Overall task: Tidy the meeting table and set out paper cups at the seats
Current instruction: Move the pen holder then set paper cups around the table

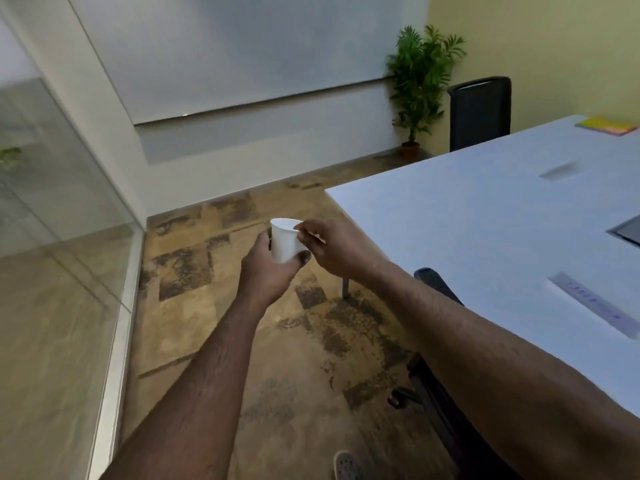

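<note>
A white paper cup [284, 242] is held upright in the air over the floor, just left of the white meeting table [467, 216]. My left hand [268, 268] wraps around its base and side from below. My right hand [332, 245] pinches the cup's rim at its right side with thumb and fingertips. Whether it is a single cup or a nested stack cannot be told. The cup is near the table's left corner, not over the tabletop.
A black chair [479, 112] stands at the table's far end, another chair [440, 382] is tucked in below my right arm. Coloured sticky notes [606, 125] lie far right. A potted plant [419, 84] stands in the corner. A glass wall [52, 202] runs along the left.
</note>
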`<state>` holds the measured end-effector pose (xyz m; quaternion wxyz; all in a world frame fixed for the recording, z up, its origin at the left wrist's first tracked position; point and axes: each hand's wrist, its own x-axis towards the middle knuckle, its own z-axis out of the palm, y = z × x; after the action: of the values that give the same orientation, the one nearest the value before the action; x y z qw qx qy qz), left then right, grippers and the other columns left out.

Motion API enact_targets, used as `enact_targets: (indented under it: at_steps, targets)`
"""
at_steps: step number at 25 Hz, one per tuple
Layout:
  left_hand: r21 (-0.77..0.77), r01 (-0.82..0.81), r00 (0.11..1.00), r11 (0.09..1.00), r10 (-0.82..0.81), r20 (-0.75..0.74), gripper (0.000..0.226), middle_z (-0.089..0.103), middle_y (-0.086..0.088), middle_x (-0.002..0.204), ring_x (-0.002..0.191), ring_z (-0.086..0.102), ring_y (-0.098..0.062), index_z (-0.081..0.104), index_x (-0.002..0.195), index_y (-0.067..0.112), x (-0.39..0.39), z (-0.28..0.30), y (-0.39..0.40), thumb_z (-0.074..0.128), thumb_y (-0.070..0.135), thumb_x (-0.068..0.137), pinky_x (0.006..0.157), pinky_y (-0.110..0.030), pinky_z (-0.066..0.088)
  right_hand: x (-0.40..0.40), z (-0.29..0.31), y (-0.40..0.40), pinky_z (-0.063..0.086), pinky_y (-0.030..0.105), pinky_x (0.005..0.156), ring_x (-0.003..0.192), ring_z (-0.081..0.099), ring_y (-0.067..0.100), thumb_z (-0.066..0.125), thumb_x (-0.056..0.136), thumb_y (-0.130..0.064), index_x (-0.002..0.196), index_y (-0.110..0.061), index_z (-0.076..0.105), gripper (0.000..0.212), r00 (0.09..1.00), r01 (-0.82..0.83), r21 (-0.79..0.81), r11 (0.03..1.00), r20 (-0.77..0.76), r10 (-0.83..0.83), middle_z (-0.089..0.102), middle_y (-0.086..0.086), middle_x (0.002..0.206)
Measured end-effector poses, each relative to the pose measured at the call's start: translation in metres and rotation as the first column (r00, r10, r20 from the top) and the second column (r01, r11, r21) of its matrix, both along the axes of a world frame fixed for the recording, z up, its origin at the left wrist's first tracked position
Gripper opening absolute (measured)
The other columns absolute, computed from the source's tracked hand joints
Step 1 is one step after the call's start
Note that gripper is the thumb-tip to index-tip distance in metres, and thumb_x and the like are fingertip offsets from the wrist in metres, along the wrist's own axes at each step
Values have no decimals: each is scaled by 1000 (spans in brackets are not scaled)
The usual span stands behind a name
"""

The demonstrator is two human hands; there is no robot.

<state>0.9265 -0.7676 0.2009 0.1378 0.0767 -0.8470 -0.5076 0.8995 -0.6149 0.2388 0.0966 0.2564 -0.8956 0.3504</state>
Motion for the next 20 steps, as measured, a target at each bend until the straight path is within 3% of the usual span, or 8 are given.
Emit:
enact_targets:
  at_steps: [5, 8, 12, 16, 20]
  targets:
    - [90, -66, 994, 994, 58, 96, 69, 60, 12, 113, 95, 59, -6, 47, 133, 32, -74, -63, -43, 78, 45, 72, 69, -29, 51, -95, -62, -49, 52, 39, 90, 108, 64, 20, 58, 92, -30, 116, -20, 68, 28, 993, -72, 26, 997, 98, 70, 69, 2, 120]
    - [127, -118, 974, 985, 89, 210, 57, 64, 12, 111, 90, 60, 0, 50, 124, 38, -123, -92, -61, 78, 42, 74, 62, -23, 47, -159, -94, -73, 50, 37, 94, 112, 62, 17, 59, 90, -32, 114, -25, 69, 27, 973, -110, 57, 992, 209, 96, 67, -2, 123]
    - [126, -150, 940, 981, 102, 325, 55, 66, 15, 109, 92, 62, -1, 52, 118, 41, -192, -110, -88, 80, 41, 71, 70, -29, 53, -232, -119, -100, 45, 28, 100, 116, 60, 16, 61, 90, -28, 113, -21, 70, 26, 938, -182, 56, 982, 311, 156, 67, -1, 125]
    - [116, -143, 934, 983, 95, 344, 58, 65, 19, 106, 93, 62, 1, 54, 120, 37, -256, -115, -116, 81, 40, 68, 70, -26, 53, -291, -128, -124, 38, 24, 101, 122, 56, 15, 61, 91, -26, 115, -19, 70, 27, 942, -183, 49, 982, 294, 161, 64, 0, 130]
    - [116, -128, 934, 985, 80, 349, 63, 64, 21, 106, 92, 60, 5, 53, 121, 38, -328, -125, -149, 81, 44, 65, 65, -21, 48, -352, -143, -157, 45, 32, 97, 118, 59, 21, 59, 92, -26, 116, -16, 68, 28, 964, -129, 54, 990, 239, 113, 66, 3, 125]
